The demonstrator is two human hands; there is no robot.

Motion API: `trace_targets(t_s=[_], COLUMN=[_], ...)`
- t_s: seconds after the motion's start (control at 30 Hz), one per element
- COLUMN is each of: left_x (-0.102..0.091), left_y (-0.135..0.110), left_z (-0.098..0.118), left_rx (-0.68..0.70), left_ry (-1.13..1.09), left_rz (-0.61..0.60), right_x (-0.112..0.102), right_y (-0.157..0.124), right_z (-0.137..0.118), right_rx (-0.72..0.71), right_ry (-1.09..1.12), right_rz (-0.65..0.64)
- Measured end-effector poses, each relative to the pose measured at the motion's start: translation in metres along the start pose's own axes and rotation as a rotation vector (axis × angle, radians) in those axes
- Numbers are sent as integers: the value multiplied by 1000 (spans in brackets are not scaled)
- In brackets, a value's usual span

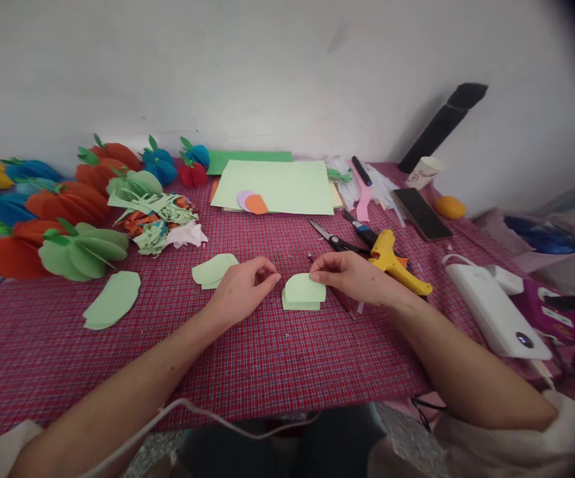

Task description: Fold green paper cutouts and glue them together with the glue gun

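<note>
My right hand (pixel 340 273) pinches the top edge of a pale green paper cut-out (pixel 303 289) with a rounded top. A second layer of the same paper shows just below it, close to the tablecloth. My left hand (pixel 247 285) is to the left of that cut-out, apart from it. Its thumb and forefinger tips are drawn together, with nothing visible between them. Behind the left hand lie more pale green cut-outs (pixel 215 269), and a further stack of cut-outs (pixel 113 300) rests farther left.
Paper pumpkins (pixel 85 249) crowd the left, beside paper scraps (pixel 161 222). Pale green sheets (pixel 275 186) lie at the back. Scissors (pixel 336 241), a yellow glue gun (pixel 394 262), a phone (pixel 421 212), a paper cup (pixel 424 172) and a white power bank (pixel 496 309) are on the right.
</note>
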State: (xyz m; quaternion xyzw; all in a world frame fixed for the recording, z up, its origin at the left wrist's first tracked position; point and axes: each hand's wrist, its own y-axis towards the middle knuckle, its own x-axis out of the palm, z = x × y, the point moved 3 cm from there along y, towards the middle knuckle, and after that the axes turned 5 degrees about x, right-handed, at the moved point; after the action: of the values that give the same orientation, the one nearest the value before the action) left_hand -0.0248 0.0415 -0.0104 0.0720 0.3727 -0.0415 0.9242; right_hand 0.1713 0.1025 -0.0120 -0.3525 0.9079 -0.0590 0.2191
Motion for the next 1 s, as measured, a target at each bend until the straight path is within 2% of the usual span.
trace_targets(t_s=[0.2, 0.43, 0.57, 0.7, 0.83, 1.0], left_x=[3, 4, 5, 5, 3, 4], left_y=[-1, -1, -2, -2, -2, -3], left_z=[2, 3, 3, 4, 7, 7], left_rx=[19, 8, -2, 7, 8, 0], left_ry=[-26, -42, -32, -20, 1, -6], left_rz=[-26, -37, -47, -43, -22, -52], right_x=[3, 3, 2, 0, 1, 2], right_y=[-1, -1, -1, -5, -9, -9], right_z=[2, 1, 2, -4, -11, -9], right_rx=[-7, 5, 28, 37, 79, 126], right_ry=[-45, -54, -91, -139, -217, -233], right_rz=[26, -25, -11, -2, -8, 0])
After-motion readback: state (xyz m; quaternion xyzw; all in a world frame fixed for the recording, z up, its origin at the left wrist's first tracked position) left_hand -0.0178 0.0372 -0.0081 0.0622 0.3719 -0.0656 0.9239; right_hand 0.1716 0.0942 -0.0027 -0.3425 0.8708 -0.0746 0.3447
